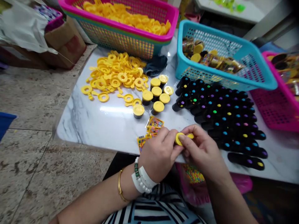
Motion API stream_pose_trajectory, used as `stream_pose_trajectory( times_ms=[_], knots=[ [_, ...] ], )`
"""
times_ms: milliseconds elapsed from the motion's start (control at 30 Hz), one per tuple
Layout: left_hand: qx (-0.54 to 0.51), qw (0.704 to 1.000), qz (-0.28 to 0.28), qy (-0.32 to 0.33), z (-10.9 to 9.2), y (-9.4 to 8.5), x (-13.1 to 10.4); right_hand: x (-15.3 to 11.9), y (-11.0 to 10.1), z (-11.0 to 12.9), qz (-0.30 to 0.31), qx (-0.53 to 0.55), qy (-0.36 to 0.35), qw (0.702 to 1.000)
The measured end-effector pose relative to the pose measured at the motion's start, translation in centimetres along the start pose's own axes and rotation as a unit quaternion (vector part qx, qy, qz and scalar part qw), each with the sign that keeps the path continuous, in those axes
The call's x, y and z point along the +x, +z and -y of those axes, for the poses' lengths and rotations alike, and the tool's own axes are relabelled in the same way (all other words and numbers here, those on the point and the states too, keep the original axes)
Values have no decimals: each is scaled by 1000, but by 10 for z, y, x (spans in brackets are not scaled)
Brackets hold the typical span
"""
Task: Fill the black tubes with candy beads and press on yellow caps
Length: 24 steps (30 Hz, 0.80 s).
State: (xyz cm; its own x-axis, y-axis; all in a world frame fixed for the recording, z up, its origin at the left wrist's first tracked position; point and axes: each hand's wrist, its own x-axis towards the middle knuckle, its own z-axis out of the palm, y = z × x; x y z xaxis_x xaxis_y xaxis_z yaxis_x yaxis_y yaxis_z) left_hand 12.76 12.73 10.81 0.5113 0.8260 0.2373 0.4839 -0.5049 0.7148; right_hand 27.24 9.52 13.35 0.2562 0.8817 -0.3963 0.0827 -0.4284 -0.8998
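Note:
A yellow plastic lid (179,138) with a short tab is held between both hands just over the table's front edge. My left hand (158,152) is closed, its fingers curled around the lid's left side. With the thumb on top of the lid, my right hand (203,151) pinches it near the tab. Whatever is beneath the lid is hidden by the fingers. Printed yellow labels (154,124) lie beside my left hand. Farther back stand several small black tubs with yellow lids (158,107), near a pile of loose yellow ring lids (114,74).
Rows of black tubes with coloured dots (224,119) cover the table's right side. A blue basket (224,74) of filled tubs and a pink basket (130,39) of yellow lids stand behind. Another pink basket (275,109) is at right. Colourful beads (193,174) sit below the edge.

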Motion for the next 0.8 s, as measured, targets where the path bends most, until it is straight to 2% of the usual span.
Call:
stream_pose_trajectory(
  times_ms=[100,167,300,400,533,667,733,800],
  knots=[
    [-30,999,34,-10,3,-1,3,4,-3,0,50,-18,29,998],
    [-35,998,45,-20,4,-1,5,8,-5,2,61,-45,23,997],
    [-56,998,22,-25,8,1,5,11,-1,6,46,-93,-11,995],
    [-95,995,-4,4,11,1,3,7,4,6,17,-89,-40,995],
    [-85,996,-4,15,12,-2,1,-2,7,-1,-27,-52,-62,996],
    [-83,996,6,13,11,-5,3,-8,3,-9,-84,61,-107,989],
    [-93,996,12,13,11,-6,3,-7,-1,-9,-67,115,-90,987],
    [-93,995,13,14,11,-7,4,-4,-6,-5,-25,149,-50,987]
  ],
)
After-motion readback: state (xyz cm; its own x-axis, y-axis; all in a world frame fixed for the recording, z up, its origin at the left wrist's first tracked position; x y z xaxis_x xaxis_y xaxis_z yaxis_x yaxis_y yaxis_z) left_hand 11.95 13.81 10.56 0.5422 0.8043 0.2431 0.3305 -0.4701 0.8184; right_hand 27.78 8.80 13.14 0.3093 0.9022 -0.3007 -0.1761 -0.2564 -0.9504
